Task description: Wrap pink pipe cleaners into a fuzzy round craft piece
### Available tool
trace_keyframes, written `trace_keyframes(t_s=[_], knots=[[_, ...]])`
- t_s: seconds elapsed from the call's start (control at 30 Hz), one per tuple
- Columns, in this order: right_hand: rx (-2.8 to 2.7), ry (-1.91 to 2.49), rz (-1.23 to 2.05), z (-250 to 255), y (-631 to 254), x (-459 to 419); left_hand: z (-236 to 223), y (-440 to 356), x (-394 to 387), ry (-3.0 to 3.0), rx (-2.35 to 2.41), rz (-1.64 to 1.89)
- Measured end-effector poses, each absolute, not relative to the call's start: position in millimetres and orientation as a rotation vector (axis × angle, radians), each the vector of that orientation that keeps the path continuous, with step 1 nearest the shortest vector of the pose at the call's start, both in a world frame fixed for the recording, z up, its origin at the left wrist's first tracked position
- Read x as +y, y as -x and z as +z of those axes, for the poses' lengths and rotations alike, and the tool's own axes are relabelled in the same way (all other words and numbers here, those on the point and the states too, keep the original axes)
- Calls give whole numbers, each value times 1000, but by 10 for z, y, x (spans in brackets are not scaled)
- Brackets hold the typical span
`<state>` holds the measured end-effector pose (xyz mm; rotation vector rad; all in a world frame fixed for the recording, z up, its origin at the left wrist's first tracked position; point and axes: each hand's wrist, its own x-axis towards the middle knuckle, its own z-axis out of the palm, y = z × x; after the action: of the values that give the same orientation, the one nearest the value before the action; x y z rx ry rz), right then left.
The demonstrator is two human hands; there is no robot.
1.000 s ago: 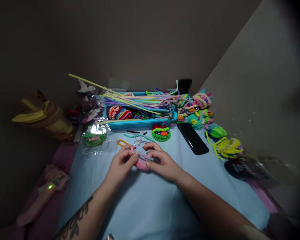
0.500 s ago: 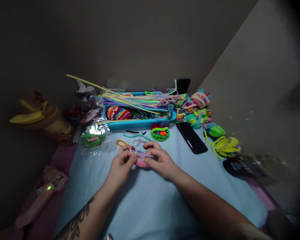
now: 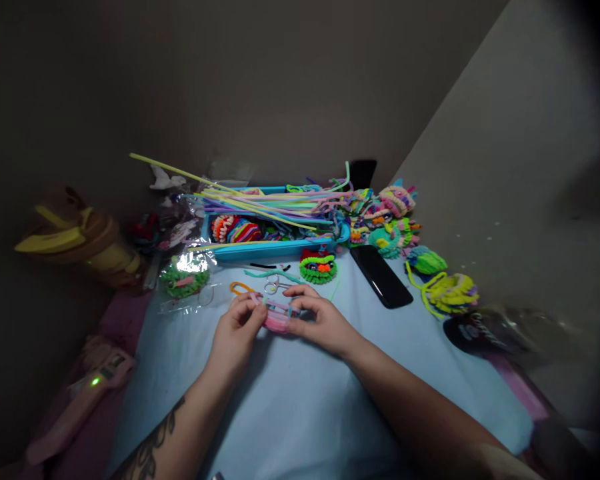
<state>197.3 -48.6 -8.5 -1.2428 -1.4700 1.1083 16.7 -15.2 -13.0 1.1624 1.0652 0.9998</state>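
Between my two hands is a small pink and lilac pipe-cleaner piece (image 3: 279,324), held just above the blue cloth. My left hand (image 3: 241,321) pinches its left end between thumb and fingers. On the right end, the thumb and fingers of my right hand (image 3: 316,319) are closed too. Small scissors (image 3: 274,285) lie just beyond the fingertips, beside an orange pipe-cleaner loop (image 3: 240,287) and a teal pipe-cleaner strip (image 3: 263,273). A green and red pipe-cleaner figure (image 3: 319,267) sits past my right hand.
A blue tray (image 3: 270,251) at the back carries many long pipe cleaners. Right of it are a black phone (image 3: 381,277), several colourful figures (image 3: 393,237) and a bottle (image 3: 485,333) on its side. Left are a plastic-bagged green figure (image 3: 185,280), a brown cup (image 3: 97,243) and a pink device (image 3: 87,393).
My hands and the pink piece have shifted slightly left, and the fingers of my right hand have moved a little on it. The whole view has drifted slightly.
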Motion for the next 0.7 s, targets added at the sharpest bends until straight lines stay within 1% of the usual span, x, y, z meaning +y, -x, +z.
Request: trace_keyframes(t_s=[0.13, 0.37, 0.7], knots=[[-1454, 1236, 1127, -88, -1953, -496, -87, -173, -166, -1193, 1066, 982], [-1389, 1197, 1185, -99, -1984, -480, -11, -179, -182, -1321, 979, 797], [-1452, 1158, 1182, -44, -2022, -488, -9, -162, -191, -1205, 934, 843]])
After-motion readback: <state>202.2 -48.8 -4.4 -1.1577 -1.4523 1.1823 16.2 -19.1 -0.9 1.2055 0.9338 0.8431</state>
